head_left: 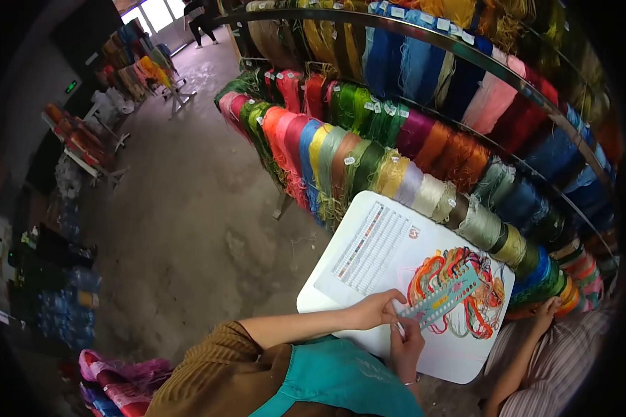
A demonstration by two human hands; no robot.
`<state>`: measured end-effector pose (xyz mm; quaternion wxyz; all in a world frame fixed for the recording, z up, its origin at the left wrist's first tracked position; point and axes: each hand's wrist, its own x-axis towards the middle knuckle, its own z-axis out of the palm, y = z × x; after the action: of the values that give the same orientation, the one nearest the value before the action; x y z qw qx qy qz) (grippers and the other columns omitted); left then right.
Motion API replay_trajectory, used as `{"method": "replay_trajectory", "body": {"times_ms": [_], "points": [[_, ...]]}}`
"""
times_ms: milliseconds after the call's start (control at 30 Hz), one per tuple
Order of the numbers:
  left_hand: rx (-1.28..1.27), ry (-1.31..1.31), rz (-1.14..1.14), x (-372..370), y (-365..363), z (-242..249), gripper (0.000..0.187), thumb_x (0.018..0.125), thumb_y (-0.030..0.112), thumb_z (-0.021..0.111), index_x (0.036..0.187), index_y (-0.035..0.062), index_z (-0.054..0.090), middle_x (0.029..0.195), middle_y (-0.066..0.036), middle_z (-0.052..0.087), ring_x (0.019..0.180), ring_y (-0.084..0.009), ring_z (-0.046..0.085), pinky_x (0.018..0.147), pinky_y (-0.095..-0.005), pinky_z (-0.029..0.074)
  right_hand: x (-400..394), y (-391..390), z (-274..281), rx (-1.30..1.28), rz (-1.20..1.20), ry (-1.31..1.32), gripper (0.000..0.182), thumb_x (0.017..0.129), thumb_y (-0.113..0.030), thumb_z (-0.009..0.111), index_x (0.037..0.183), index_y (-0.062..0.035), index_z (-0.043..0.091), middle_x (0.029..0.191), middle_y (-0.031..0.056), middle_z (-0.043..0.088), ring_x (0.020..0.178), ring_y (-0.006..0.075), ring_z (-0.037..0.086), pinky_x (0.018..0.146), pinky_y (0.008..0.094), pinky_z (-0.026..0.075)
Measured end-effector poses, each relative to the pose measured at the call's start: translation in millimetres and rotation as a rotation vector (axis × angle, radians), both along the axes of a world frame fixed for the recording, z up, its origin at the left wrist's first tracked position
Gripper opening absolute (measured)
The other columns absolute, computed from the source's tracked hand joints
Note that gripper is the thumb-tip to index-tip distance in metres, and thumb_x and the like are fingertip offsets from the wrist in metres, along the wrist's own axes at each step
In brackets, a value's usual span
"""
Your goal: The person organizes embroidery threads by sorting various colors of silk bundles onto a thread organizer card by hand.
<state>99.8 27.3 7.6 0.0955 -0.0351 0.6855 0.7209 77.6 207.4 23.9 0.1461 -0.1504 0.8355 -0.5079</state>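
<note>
A teal card with rows of holes (466, 279) lies over a bundle of multicoloured thread loops (485, 313) on a white tabletop (327, 316). My left hand (374, 310) is at the card's near end, its thumb and forefinger pinched together. Just below it, my right hand (405, 343) has its fingers pressed together close to the same end. Whatever is between the fingertips is too small to make out. A printed sheet with a table of colour swatches (372, 247) lies on the tabletop to the left of the threads.
Racks of coloured skeins (389, 170) stand behind the table. Another person's hand (548, 306) touches skeins at the right. Further racks (76, 139) stand at the left, water bottles (66, 316) below them. A distant person (200, 24) stands near the doorway. Pink skeins (118, 382) hang bottom left.
</note>
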Motion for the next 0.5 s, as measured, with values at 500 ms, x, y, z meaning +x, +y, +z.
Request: {"method": "replay_trajectory", "body": {"times_ms": [500], "points": [[0.083,-0.18,0.063,6,1,-14,0.035,0.094,0.006,0.063,0.128,0.0025,0.054,0.082,-0.004,0.065,0.069,-0.0079,0.056,0.06,-0.0253,0.047,-3,14,-44,-0.071,-0.066,0.263,0.012,0.089,-0.013,0.069,0.092,-0.0015,0.069,0.069,0.0108,0.063,0.057,0.0175,0.058,0.054,0.0332,0.045]]}}
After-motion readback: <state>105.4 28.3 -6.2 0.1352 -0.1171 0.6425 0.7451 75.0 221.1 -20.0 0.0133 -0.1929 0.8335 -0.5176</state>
